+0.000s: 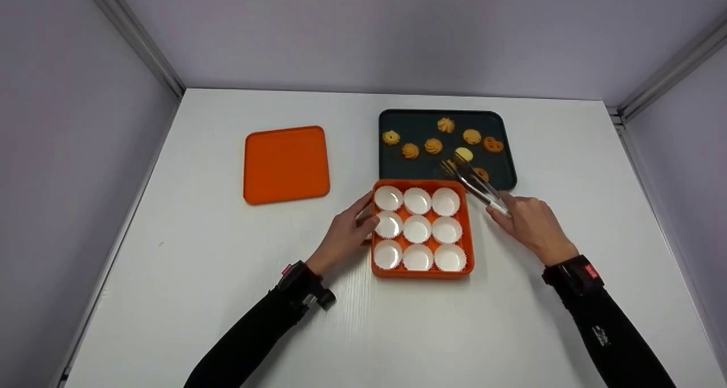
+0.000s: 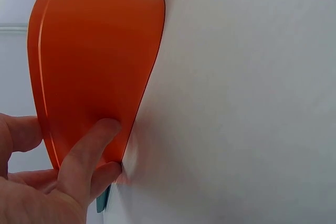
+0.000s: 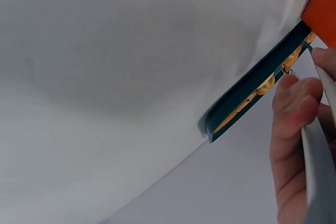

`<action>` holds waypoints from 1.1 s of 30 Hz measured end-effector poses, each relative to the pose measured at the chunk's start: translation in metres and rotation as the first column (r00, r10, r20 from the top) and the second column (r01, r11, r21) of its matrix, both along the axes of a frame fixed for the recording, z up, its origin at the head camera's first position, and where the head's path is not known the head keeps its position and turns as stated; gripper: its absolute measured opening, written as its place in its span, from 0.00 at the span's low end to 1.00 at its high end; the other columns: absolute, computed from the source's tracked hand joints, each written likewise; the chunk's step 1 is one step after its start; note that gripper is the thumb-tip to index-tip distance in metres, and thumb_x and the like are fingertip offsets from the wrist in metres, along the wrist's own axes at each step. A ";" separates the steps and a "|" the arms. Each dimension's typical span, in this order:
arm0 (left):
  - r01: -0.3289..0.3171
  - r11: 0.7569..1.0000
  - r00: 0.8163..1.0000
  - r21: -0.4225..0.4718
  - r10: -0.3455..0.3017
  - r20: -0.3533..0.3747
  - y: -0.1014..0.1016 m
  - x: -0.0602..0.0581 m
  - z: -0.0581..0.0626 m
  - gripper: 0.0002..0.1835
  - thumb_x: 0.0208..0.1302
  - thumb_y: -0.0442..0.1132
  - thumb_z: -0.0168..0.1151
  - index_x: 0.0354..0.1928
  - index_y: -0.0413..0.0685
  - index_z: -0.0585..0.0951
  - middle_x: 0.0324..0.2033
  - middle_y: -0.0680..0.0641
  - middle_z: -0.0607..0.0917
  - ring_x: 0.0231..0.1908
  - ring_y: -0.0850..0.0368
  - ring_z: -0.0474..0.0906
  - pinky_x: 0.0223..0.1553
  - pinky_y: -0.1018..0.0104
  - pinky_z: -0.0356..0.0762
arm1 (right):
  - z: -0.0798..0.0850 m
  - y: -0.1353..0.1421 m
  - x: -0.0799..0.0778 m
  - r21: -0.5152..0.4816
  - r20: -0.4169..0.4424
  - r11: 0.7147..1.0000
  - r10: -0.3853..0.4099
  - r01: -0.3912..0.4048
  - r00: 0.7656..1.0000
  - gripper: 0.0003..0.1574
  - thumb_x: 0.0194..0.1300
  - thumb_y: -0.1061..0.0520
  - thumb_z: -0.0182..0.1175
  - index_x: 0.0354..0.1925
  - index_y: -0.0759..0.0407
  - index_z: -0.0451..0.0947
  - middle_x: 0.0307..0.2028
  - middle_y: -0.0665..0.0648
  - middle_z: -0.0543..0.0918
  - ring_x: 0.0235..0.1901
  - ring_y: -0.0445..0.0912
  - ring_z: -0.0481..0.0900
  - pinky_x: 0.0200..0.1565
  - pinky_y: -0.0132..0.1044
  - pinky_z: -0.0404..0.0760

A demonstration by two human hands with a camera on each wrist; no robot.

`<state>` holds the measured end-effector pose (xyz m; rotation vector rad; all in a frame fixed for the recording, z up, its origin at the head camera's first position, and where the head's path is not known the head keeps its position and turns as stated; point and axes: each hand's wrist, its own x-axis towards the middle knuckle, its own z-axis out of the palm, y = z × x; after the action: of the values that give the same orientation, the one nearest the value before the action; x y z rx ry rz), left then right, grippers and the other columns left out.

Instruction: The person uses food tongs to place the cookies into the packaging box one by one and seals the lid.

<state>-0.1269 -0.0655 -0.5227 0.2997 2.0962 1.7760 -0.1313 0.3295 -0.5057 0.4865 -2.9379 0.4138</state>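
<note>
My left hand (image 1: 343, 232) holds the left side of an orange box (image 1: 423, 275), thumb at the rim and other fingers against the outer wall (image 2: 100, 51). White paper cups (image 1: 417, 229) stand in rows inside the box. My right hand (image 1: 531, 223) grips metal tongs (image 1: 480, 189) near the handle end, fingers and thumb (image 3: 296, 103) round both arms. The tong tips reach over the front of a dark green tray (image 1: 397, 169), close beside a pale round cookie (image 1: 464, 153); part of another cookie shows between them.
Swirled cookies (image 1: 433, 146), a pretzel cookie (image 1: 493, 144) and a ring cookie (image 1: 481, 174) lie on the tray, directly behind the box. An orange lid (image 1: 287, 165) lies flat at the back left of the white table (image 1: 199, 251). Grey walls enclose the table's back and sides.
</note>
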 end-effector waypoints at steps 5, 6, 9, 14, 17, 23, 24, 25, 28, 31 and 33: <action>0.001 1.000 1.000 -0.002 -0.001 -0.003 0.000 0.001 0.001 0.35 0.79 0.41 0.57 0.83 0.55 0.57 0.76 0.41 0.67 0.64 0.45 0.78 0.44 0.55 0.88 | 0.001 0.001 0.001 -0.023 -0.006 1.000 -0.006 0.006 1.000 0.24 0.69 0.52 0.70 0.51 0.72 0.82 0.12 0.51 0.70 0.19 0.53 0.79 0.27 0.48 0.85; 0.001 1.000 1.000 0.001 -0.001 -0.003 -0.001 0.001 0.001 0.35 0.79 0.41 0.57 0.83 0.55 0.57 0.76 0.42 0.67 0.64 0.45 0.78 0.44 0.55 0.88 | 0.001 0.001 0.001 -0.023 -0.012 1.000 -0.005 0.004 1.000 0.24 0.69 0.52 0.70 0.51 0.72 0.82 0.12 0.51 0.70 0.19 0.53 0.79 0.26 0.47 0.85; 0.005 1.000 1.000 0.012 -0.004 -0.002 -0.001 0.001 0.002 0.35 0.79 0.41 0.57 0.83 0.55 0.56 0.75 0.42 0.68 0.64 0.45 0.77 0.45 0.55 0.88 | 0.003 0.001 0.002 -0.024 -0.031 1.000 -0.003 0.002 1.000 0.24 0.68 0.52 0.71 0.51 0.72 0.83 0.14 0.54 0.74 0.20 0.55 0.81 0.27 0.49 0.86; 0.017 0.999 1.000 0.040 -0.018 0.009 -0.002 0.001 0.001 0.36 0.79 0.41 0.57 0.83 0.54 0.56 0.74 0.41 0.70 0.64 0.46 0.77 0.46 0.54 0.88 | 0.010 0.002 0.003 -0.030 -0.064 1.000 0.002 -0.004 0.998 0.26 0.69 0.52 0.70 0.52 0.74 0.82 0.21 0.64 0.83 0.21 0.56 0.83 0.25 0.51 0.85; 0.025 0.999 1.000 0.048 -0.025 0.006 -0.002 0.001 0.000 0.36 0.79 0.41 0.57 0.83 0.53 0.56 0.73 0.40 0.71 0.65 0.46 0.77 0.46 0.54 0.88 | 0.019 0.002 0.004 -0.033 -0.081 0.999 -0.002 -0.001 0.997 0.26 0.69 0.53 0.70 0.52 0.74 0.82 0.21 0.64 0.83 0.19 0.52 0.79 0.21 0.46 0.82; 0.021 0.999 1.000 0.028 -0.020 -0.018 -0.002 0.001 0.000 0.35 0.79 0.42 0.57 0.83 0.52 0.57 0.75 0.41 0.69 0.66 0.46 0.76 0.46 0.55 0.88 | 0.040 -0.004 0.008 -0.041 -0.105 0.999 -0.003 -0.002 0.994 0.26 0.67 0.54 0.71 0.55 0.71 0.81 0.17 0.57 0.78 0.16 0.47 0.72 0.17 0.36 0.73; 0.018 1.000 1.000 0.023 -0.018 -0.020 -0.002 0.001 0.000 0.35 0.79 0.42 0.57 0.83 0.52 0.57 0.75 0.41 0.69 0.66 0.45 0.76 0.45 0.55 0.88 | 0.043 -0.006 0.009 -0.039 -0.108 0.999 0.003 -0.007 0.994 0.26 0.67 0.54 0.72 0.55 0.71 0.81 0.17 0.56 0.78 0.16 0.46 0.72 0.18 0.36 0.73; 0.016 1.000 1.000 0.019 -0.015 -0.022 -0.002 0.001 0.000 0.35 0.79 0.41 0.57 0.83 0.52 0.57 0.75 0.41 0.68 0.66 0.45 0.76 0.45 0.55 0.88 | 0.045 -0.008 0.011 -0.036 -0.111 0.999 0.010 -0.014 0.994 0.27 0.67 0.53 0.72 0.55 0.72 0.81 0.16 0.56 0.77 0.16 0.46 0.72 0.18 0.36 0.74; 0.013 1.000 1.000 0.018 -0.013 -0.020 -0.001 0.001 0.000 0.36 0.79 0.40 0.57 0.83 0.52 0.57 0.75 0.40 0.68 0.65 0.44 0.77 0.44 0.54 0.88 | 0.049 -0.014 0.016 -0.023 -0.108 0.999 0.030 -0.033 0.994 0.29 0.66 0.52 0.73 0.56 0.72 0.80 0.16 0.55 0.76 0.16 0.45 0.72 0.19 0.38 0.78; 0.012 1.000 1.000 0.022 -0.012 -0.011 -0.001 0.001 0.001 0.35 0.79 0.40 0.57 0.83 0.53 0.57 0.75 0.40 0.68 0.64 0.45 0.77 0.44 0.54 0.88 | 0.052 -0.020 0.020 -0.019 -0.106 0.998 0.056 -0.059 0.993 0.31 0.67 0.50 0.72 0.57 0.72 0.80 0.18 0.56 0.79 0.16 0.45 0.73 0.21 0.40 0.81; 0.012 1.000 1.000 0.027 -0.012 -0.007 -0.001 0.001 0.001 0.35 0.79 0.40 0.57 0.83 0.54 0.57 0.75 0.41 0.68 0.64 0.45 0.77 0.44 0.54 0.88 | 0.053 -0.025 0.023 -0.020 -0.108 0.997 0.076 -0.079 0.991 0.30 0.66 0.51 0.73 0.56 0.71 0.81 0.20 0.58 0.81 0.17 0.45 0.73 0.21 0.40 0.81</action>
<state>-0.1260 -0.0664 -0.5213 0.3256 2.0722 1.8010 -0.1084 0.3048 -0.4524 0.6016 -2.8147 0.4176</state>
